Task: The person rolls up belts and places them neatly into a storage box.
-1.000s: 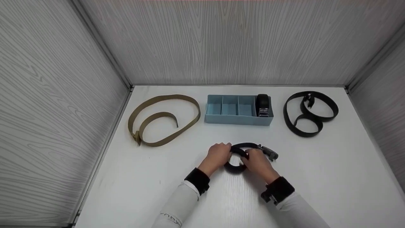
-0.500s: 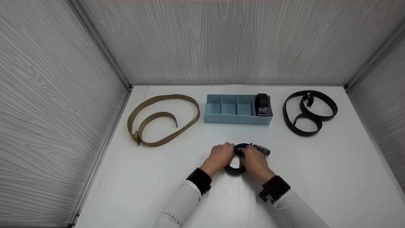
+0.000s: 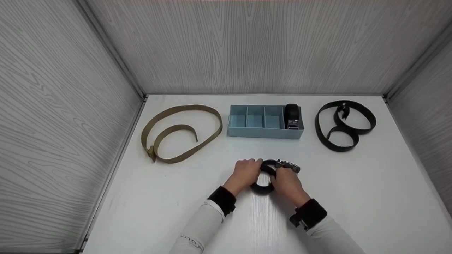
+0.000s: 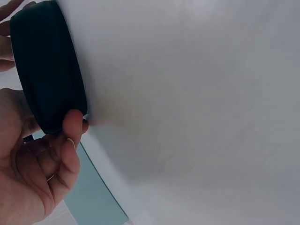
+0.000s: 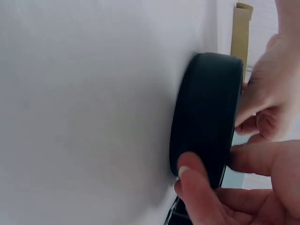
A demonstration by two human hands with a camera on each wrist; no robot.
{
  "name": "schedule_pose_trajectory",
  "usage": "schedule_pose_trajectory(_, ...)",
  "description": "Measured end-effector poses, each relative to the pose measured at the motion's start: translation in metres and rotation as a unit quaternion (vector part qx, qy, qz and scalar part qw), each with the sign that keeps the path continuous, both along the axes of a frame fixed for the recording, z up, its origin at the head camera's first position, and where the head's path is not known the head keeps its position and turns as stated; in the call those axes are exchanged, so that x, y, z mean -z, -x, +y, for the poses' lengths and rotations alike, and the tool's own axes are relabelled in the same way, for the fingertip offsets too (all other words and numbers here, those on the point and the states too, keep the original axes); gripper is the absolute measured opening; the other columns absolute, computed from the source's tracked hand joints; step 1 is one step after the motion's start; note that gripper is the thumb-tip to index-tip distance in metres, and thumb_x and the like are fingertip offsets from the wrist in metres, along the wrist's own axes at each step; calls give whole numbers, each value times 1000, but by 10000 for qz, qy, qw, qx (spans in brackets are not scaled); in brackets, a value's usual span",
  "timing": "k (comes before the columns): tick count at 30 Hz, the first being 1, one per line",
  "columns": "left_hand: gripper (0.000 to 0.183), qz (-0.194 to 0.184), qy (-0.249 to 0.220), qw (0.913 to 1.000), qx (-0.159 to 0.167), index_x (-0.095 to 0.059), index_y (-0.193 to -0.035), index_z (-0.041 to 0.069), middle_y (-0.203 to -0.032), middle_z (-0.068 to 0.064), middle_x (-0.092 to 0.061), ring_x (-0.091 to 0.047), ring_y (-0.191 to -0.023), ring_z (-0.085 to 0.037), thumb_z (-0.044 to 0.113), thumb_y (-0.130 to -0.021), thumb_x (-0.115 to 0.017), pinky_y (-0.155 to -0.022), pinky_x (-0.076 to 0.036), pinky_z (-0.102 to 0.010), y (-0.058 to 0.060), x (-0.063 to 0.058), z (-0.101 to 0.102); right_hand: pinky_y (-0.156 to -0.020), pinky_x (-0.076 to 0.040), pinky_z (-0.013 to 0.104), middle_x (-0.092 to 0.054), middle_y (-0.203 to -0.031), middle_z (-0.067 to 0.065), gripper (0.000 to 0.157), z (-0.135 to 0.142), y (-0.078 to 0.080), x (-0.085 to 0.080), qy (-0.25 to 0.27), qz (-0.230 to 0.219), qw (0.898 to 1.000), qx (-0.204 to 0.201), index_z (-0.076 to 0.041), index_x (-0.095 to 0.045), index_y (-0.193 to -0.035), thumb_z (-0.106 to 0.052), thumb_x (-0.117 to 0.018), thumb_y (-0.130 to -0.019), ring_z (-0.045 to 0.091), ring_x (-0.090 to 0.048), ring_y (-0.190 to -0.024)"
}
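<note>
A black belt [image 3: 262,189] stands on edge on the white table, wound into a ring, its metal buckle [image 3: 290,166] at the far right end. My left hand [image 3: 246,173] grips the coil's left side. In the left wrist view its fingers [image 4: 70,161] curl at the strap. From the right, my right hand [image 3: 289,183] pinches the coil between thumb and fingers, and the right wrist view shows a fingertip [image 5: 191,168] against the outer face of the strap. Part of the coil is hidden behind both hands.
Behind the hands stands a light blue divided box [image 3: 265,133], a rolled black belt [image 3: 292,113] with a metal buckle in its rightmost compartment. A tan belt [image 3: 183,157] lies loosely looped at left, another black belt [image 3: 340,148] at right. Grey wood-grain panels [image 3: 226,49] enclose the table.
The buckle end has been drawn in toward the coil, leftward, as the loose strap shortened. My right hand shifted slightly left, then back a little. Both hands stay on the belt.
</note>
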State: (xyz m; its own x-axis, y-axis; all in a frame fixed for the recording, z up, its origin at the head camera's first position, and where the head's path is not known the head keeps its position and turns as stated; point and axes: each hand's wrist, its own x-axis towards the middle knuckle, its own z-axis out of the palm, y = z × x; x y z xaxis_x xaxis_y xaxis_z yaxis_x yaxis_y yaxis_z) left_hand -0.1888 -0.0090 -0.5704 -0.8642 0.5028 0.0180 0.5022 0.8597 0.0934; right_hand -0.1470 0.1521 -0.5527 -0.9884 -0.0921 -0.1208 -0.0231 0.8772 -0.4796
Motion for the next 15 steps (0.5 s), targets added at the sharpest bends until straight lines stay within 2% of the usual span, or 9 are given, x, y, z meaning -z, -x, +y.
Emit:
schedule_pose_trajectory(6, 8, -192, 36, 9998, 60, -62, -96, 9, -82, -7, -64, -63, -69, -25, 16, -94, -59, -55, -49, -37, 0, -3, 2, -55, -51, 44, -65, -75, 19, 7, -3, 2, 2, -150, 406, 9990, -74, 3, -65, -81, -4, -66, -84, 31, -63, -62)
schedule_pose_trajectory(10, 10, -93, 115, 9998, 139, -63, -92, 8, -82, -6, -63, -63, -68, -23, 17, -95, -59, -54, -50, -36, 1, -4, 2, -58, -51, 47, -65, -75, 18, 7, -2, 4, 5, -114, 684, 9973, -249, -1, -64, -76, -1, -65, -83, 32, -63, -65)
schedule_pose_trajectory(15, 9, 21, 200, 9995, 229, -66, -90, 10, -81, -4, -67, -65, -69, -24, 16, -94, -60, -55, -51, -37, 3, -3, 2, -56, -50, 41, -64, -73, 13, 7, 0, 4, 6, 47, 553, 9981, -269, 0, -67, -81, -4, -66, -86, 26, -60, -62)
